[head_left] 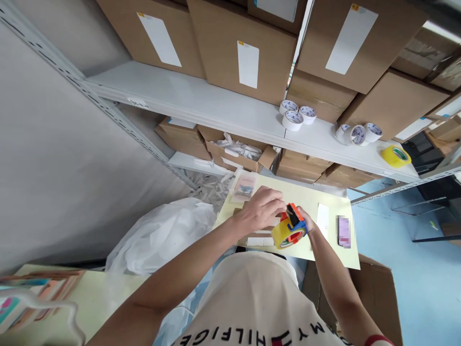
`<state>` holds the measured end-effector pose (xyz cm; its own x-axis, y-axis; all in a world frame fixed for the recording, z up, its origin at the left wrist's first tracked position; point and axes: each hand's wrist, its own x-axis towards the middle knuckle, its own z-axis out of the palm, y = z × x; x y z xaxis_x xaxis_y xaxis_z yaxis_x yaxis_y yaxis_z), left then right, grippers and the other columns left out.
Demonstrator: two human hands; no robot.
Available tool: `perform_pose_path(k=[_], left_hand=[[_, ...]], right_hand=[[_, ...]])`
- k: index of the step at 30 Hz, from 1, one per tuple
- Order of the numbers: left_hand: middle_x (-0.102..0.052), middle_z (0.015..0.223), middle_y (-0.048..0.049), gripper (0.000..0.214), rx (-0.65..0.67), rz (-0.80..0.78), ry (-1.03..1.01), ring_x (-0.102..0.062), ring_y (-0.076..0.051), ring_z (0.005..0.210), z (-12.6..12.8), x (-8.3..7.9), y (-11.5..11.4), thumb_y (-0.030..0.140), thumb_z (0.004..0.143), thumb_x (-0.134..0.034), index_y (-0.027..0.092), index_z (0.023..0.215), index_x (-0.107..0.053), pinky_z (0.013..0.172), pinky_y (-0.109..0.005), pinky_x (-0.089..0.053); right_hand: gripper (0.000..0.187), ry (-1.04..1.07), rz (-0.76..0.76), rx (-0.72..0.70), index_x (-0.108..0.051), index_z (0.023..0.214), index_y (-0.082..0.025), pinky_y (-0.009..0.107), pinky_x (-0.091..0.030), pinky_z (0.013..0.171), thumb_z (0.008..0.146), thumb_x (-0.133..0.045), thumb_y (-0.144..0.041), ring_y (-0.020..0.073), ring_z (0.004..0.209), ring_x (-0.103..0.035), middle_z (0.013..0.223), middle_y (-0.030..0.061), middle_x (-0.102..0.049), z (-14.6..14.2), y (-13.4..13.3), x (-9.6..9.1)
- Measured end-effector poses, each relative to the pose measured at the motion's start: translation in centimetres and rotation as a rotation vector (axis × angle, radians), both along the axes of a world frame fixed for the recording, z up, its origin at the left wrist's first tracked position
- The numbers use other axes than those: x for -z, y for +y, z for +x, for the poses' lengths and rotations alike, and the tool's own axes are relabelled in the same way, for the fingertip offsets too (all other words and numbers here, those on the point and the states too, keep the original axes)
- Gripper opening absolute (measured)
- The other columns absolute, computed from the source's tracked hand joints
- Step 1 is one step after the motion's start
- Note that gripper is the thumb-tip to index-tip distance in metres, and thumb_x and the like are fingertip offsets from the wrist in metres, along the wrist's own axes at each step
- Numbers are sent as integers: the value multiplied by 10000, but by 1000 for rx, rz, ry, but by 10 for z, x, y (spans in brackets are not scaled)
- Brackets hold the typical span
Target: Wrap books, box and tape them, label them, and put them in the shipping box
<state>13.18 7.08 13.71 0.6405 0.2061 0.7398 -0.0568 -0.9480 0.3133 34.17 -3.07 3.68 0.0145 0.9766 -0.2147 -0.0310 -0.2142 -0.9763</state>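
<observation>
My right hand (pixel 307 221) is wrapped around a tape gun (pixel 297 216) with orange and blue parts, loaded with a roll of yellow tape (pixel 280 235). The dispenser is held above the pale yellow table (pixel 338 254). My left hand (pixel 264 207) is at the dispenser's front end, its fingers curled together against the orange part. Whatever lies between those fingertips is hidden. Below my hands, a brown cardboard box (pixel 245 240) with white labels is partly covered by my left arm and the tape.
A clear plastic container (pixel 244 186), a white paper strip (pixel 323 218) and a pixelated phone-like object (pixel 344 231) lie on the table. White tape rolls (pixel 293 120) and a yellow roll (pixel 396 156) stand on the shelf (pixel 216 103). Plastic bags (pixel 165 235) are at left, an open carton (pixel 376 288) at right.
</observation>
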Motion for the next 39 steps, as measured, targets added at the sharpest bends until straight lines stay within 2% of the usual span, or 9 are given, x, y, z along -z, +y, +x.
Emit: perform_pose_path(k=[4,9,14,17,23,26,30,35,39], left_hand=[[-626,870,-41,191,-30,-202,-103,-603,-136,801,-16,22,8,223,961,-470,219,860,-632,764,-280,-484],[-667,740,-27,222,-39,-842,-86,-658,-145,709,-22,54,4,359,952,-488,206,861,-620,711,-285,-523],[-717,1117,-119,291,35,-1546,-235,-673,-269,1061,-21,64,-5,448,768,-715,180,783,-602,886,-392,-533],[-726,1097,-94,279,63,-1788,-443,-677,-280,1060,-23,67,-8,405,715,-735,186,793,-581,912,-437,-524],[-685,1114,-43,418,2,-1836,-561,-679,-256,1019,-23,76,-6,423,687,-760,245,964,-501,835,-433,-550],[-644,1157,-28,577,-147,-1811,-525,-692,-178,878,-15,80,-8,281,583,-852,256,1023,-479,798,-373,-568],[-621,1237,-52,592,-352,-1795,-505,-680,-109,740,-10,83,-5,164,593,-832,256,1068,-491,784,-356,-592],[-723,812,-12,499,-326,-1895,-191,-718,-160,763,-24,80,13,187,587,-862,196,973,-546,762,-321,-595],[-726,716,-11,467,-334,-1887,-73,-727,-176,718,-42,79,28,254,524,-902,181,835,-562,703,-292,-591]], right_hand=[[655,-119,-23,-10,-365,489,-218,234,-229,423,677,-549,-818,76,444,-245,457,-62,-293,25,5,-35],[649,-402,24,-25,-330,500,-221,242,-203,436,739,-502,-800,76,461,-240,487,-57,-280,36,18,-71],[629,-702,123,-17,-366,495,-215,250,-255,468,826,-404,-748,96,490,-299,489,-40,-319,18,25,-73],[605,-833,178,-14,-390,492,-211,250,-275,487,872,-373,-682,97,481,-305,471,-37,-341,9,26,-69],[566,-983,209,-7,-573,566,-193,248,-305,503,899,-373,-605,109,459,-397,488,9,-515,10,23,-69],[554,-1068,213,-21,-618,598,-191,251,-320,526,898,-381,-592,122,465,-449,507,32,-567,9,21,-69],[557,-1179,189,-54,-632,607,-197,261,-316,543,896,-378,-599,143,496,-513,544,57,-618,5,21,-68],[563,-1200,125,-102,-650,640,-198,269,-314,561,903,-368,-608,155,534,-535,591,64,-641,7,29,-72],[578,-1113,31,-194,-630,630,-199,266,-315,552,904,-360,-631,146,529,-493,570,45,-604,11,32,-76]])
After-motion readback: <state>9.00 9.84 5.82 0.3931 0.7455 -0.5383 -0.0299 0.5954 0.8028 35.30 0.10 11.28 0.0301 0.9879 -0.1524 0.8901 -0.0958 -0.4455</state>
